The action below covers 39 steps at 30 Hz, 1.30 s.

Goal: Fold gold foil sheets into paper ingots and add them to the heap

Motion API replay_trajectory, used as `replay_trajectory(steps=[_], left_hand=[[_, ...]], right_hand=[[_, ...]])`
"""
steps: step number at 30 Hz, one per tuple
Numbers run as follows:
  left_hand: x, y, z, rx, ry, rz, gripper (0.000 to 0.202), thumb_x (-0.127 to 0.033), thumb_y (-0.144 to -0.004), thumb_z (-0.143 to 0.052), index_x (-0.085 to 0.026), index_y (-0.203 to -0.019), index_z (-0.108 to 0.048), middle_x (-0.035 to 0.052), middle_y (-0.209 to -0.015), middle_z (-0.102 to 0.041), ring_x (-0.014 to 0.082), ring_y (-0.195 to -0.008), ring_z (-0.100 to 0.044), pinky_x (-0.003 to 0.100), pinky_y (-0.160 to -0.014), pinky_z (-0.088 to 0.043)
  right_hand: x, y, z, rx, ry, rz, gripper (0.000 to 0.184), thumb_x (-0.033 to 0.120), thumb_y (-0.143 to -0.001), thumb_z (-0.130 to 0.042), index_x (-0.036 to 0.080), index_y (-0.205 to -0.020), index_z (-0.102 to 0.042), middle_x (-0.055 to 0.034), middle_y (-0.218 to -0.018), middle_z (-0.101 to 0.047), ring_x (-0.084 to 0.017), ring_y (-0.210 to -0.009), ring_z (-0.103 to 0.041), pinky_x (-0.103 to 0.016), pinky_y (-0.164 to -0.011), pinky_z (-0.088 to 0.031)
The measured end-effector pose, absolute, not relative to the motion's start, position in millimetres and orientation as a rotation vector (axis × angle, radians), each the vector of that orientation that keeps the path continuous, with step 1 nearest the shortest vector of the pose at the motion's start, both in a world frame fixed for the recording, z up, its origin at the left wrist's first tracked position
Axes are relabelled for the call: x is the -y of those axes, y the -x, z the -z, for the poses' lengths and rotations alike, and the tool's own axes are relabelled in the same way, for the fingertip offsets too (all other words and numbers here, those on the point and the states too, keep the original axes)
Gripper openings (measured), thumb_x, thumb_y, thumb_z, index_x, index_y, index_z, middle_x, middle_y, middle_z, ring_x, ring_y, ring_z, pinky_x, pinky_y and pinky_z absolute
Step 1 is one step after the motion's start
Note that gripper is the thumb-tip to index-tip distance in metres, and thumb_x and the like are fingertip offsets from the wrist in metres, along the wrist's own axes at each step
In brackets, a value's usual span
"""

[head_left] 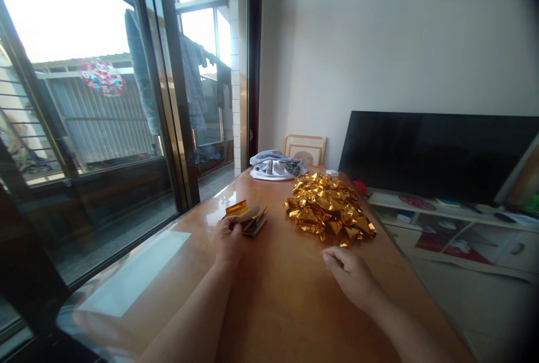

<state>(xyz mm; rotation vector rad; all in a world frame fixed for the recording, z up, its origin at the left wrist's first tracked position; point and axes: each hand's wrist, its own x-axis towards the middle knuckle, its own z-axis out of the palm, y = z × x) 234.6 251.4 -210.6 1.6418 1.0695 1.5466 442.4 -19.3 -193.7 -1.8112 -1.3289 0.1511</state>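
Note:
My left hand (228, 239) is closed in a pinch on a gold foil paper sheet (236, 208), whose shiny gold face and paler side both show. Just right of its fingertips lies a small stack of foil papers (255, 226) on the table. My right hand (346, 271) hovers at the near side of the pile of folded gold foil pieces (326, 208). Its fingers are curled in, and nothing shows between them. The pile is a loose heap of shiny, pointed shapes.
The brown wooden table (278, 301) runs away from me. Folded grey-white cloth (278, 168) lies at its far end, before a wooden frame (305, 147). A pale rectangle (137, 273) lies at left, beside the glass doors. A television (433, 155) stands on a low cabinet (446, 223) at right.

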Motion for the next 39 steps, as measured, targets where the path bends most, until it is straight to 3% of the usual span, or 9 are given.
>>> replay_trajectory(steps=[14, 27, 30, 34, 36, 39], left_hand=[[-244, -225, 196, -1.118, -1.599, -1.603, 0.022, -0.034, -0.083, -0.055, -0.019, -0.097, -0.064, 0.0036, -0.086, -0.067, 0.0203, -0.080, -0.063, 0.031, -0.073, -0.051], [-213, -236, 187, -0.775, -2.022, -1.659, 0.008, -0.022, -0.084, -0.056, -0.020, -0.089, -0.062, 0.0073, -0.099, -0.066, 0.0225, -0.096, -0.062, 0.036, -0.087, -0.050], [-203, -239, 189, -0.635, -2.087, -1.549, 0.010, -0.017, -0.084, -0.055, -0.020, -0.091, -0.062, 0.0061, -0.096, -0.066, 0.0204, -0.091, -0.063, 0.033, -0.082, -0.050], [-187, -245, 192, -0.432, -2.210, -1.360, 0.016, -0.009, -0.081, -0.052, -0.020, -0.089, -0.062, 0.0037, -0.090, -0.065, 0.0181, -0.087, -0.062, 0.030, -0.079, -0.048], [-181, -248, 193, -0.361, -2.247, -1.280, 0.018, -0.007, -0.080, -0.051, -0.020, -0.087, -0.061, 0.0028, -0.085, -0.064, 0.0167, -0.082, -0.061, 0.029, -0.076, -0.047], [-175, -250, 195, -0.278, -2.273, -1.179, 0.019, -0.005, -0.079, -0.051, -0.019, -0.086, -0.062, 0.0025, -0.083, -0.064, 0.0157, -0.079, -0.060, 0.027, -0.074, -0.046]], right_hand=[[20, -442, 190, 1.360, 1.804, -0.094, 0.036, 0.046, -0.094, -0.045, 0.021, -0.094, -0.072, -0.0047, -0.080, -0.070, -0.021, -0.075, -0.061, -0.029, -0.069, -0.047], [21, -441, 188, 1.402, 1.808, -0.113, 0.032, 0.041, -0.096, -0.045, 0.021, -0.095, -0.070, -0.0053, -0.088, -0.070, -0.021, -0.083, -0.064, -0.030, -0.076, -0.049], [19, -440, 192, 1.369, 1.804, -0.095, 0.031, 0.040, -0.093, -0.050, 0.022, -0.112, -0.067, -0.0071, -0.102, -0.070, -0.021, -0.088, -0.065, -0.031, -0.079, -0.052], [20, -431, 192, 1.380, 1.773, -0.048, 0.052, 0.037, -0.088, -0.056, 0.029, -0.139, -0.049, -0.0091, -0.138, -0.054, -0.020, -0.093, -0.066, -0.031, -0.073, -0.056], [21, -425, 190, 1.425, 1.773, -0.047, 0.057, 0.033, -0.087, -0.058, 0.032, -0.142, -0.045, -0.0079, -0.145, -0.047, -0.018, -0.091, -0.066, -0.032, -0.074, -0.056], [20, -418, 188, 1.479, 1.782, -0.108, 0.050, 0.029, -0.086, -0.058, 0.031, -0.135, -0.050, -0.0071, -0.142, -0.049, -0.014, -0.078, -0.066, -0.032, -0.077, -0.056]])
